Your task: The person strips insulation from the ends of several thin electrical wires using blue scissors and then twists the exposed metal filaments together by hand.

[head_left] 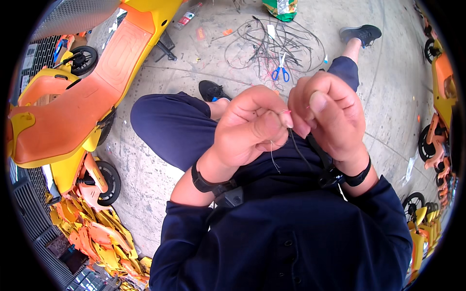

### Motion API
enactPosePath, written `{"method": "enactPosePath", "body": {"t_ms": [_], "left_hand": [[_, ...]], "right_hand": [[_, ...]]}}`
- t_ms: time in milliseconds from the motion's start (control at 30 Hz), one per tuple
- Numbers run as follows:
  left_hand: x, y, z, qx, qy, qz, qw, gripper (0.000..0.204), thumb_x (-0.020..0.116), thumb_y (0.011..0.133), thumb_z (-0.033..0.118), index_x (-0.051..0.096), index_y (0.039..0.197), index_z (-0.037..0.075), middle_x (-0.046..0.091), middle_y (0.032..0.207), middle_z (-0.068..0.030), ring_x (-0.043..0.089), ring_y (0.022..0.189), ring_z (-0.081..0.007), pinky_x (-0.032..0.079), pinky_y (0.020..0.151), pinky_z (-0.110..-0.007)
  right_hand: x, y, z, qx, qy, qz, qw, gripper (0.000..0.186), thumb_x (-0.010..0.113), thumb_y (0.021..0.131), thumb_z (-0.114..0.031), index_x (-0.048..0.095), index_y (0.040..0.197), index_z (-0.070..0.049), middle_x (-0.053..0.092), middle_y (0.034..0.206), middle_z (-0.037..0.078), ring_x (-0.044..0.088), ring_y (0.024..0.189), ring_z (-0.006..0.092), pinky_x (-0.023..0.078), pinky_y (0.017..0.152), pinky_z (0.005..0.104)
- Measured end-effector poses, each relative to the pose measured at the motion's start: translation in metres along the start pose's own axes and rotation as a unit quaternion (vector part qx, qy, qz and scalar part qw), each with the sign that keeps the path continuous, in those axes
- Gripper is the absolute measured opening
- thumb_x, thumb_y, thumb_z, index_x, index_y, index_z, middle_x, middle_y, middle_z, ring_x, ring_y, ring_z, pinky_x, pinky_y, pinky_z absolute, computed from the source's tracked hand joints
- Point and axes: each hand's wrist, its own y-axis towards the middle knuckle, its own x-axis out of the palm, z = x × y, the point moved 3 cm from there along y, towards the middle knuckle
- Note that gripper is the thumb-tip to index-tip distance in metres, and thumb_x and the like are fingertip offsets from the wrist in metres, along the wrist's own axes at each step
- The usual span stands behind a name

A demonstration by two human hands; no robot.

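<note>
My left hand (252,127) is raised in front of my body, thumb and forefinger pinched on the end of a thin black cable (297,149). A bit of red wire and fine pale strands (274,158) show at its fingertips, and the cable hangs down toward my lap. Close beside it, my right hand (335,114) is also closed in a pinch. A tiny red tip shows near its thumb, but whatever it holds is mostly hidden. Beyond both hands, blue-handled scissors (280,72) lie on the concrete floor.
A tangle of black cables (264,41) with thin red strands spreads around the scissors. Past it stand a green bag (282,9) and a plastic bottle (188,17). A yellow-orange scooter (73,114) stands at left above piled yellow-orange panels (99,235). More scooters (439,92) line the right side.
</note>
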Motion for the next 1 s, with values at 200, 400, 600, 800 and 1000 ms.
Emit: {"method": "enactPosePath", "body": {"t_ms": [200, 400, 600, 800, 1000], "left_hand": [[0.007, 0.002, 0.007, 0.015, 0.058, 0.007, 0.998, 0.010, 0.053, 0.092, 0.015, 0.051, 0.094, 0.005, 0.038, 0.053, -0.0017, 0.029, 0.043, -0.0073, 0.025, 0.042, -0.024], [-0.001, 0.001, 0.005, 0.044, 0.048, 0.000, 0.998, 0.016, 0.055, 0.091, 0.016, 0.054, 0.098, 0.001, 0.059, 0.083, -0.0078, 0.038, 0.051, -0.0041, 0.026, 0.044, -0.018], [0.001, -0.001, 0.012, 0.055, 0.125, 0.018, 0.990, 0.015, 0.058, 0.089, 0.011, 0.055, 0.098, -0.001, 0.062, 0.086, -0.0079, 0.046, 0.058, -0.0051, 0.038, 0.051, -0.019], [0.009, 0.000, 0.027, 0.121, 0.329, 0.055, 0.935, 0.012, 0.059, 0.088, 0.006, 0.057, 0.096, -0.002, 0.063, 0.085, -0.0074, 0.053, 0.066, -0.0063, 0.044, 0.061, -0.019], [0.006, -0.001, 0.037, 0.113, 0.490, 0.097, 0.859, 0.013, 0.065, 0.084, 0.009, 0.061, 0.092, -0.001, 0.060, 0.071, -0.0023, 0.047, 0.056, -0.0030, 0.036, 0.050, -0.017]], "right_hand": [[-0.001, 0.003, -0.003, -0.002, -0.036, -0.007, 0.999, 0.015, 0.046, 0.095, -0.010, 0.050, 0.085, 0.001, 0.054, 0.073, 0.004, 0.049, 0.062, 0.0076, 0.041, 0.058, 0.0221], [0.000, 0.001, -0.003, -0.005, -0.051, -0.001, 0.999, 0.010, 0.051, 0.092, -0.008, 0.053, 0.090, 0.001, 0.057, 0.081, 0.005, 0.054, 0.069, 0.0069, 0.044, 0.061, 0.0201], [0.003, 0.002, -0.008, -0.019, -0.106, 0.091, 0.990, 0.014, 0.058, 0.089, -0.006, 0.054, 0.099, 0.003, 0.058, 0.084, 0.003, 0.052, 0.070, 0.0030, 0.042, 0.060, 0.0167], [-0.005, -0.005, -0.013, 0.074, -0.220, -0.052, 0.971, 0.012, 0.065, 0.084, -0.007, 0.059, 0.092, 0.000, 0.056, 0.074, -0.002, 0.045, 0.060, 0.0002, 0.035, 0.051, 0.0169], [-0.001, 0.004, -0.031, -0.084, -0.420, -0.045, 0.902, 0.011, 0.070, 0.073, -0.001, 0.063, 0.082, -0.002, 0.055, 0.067, 0.002, 0.045, 0.052, 0.0086, 0.034, 0.047, 0.0211]]}}
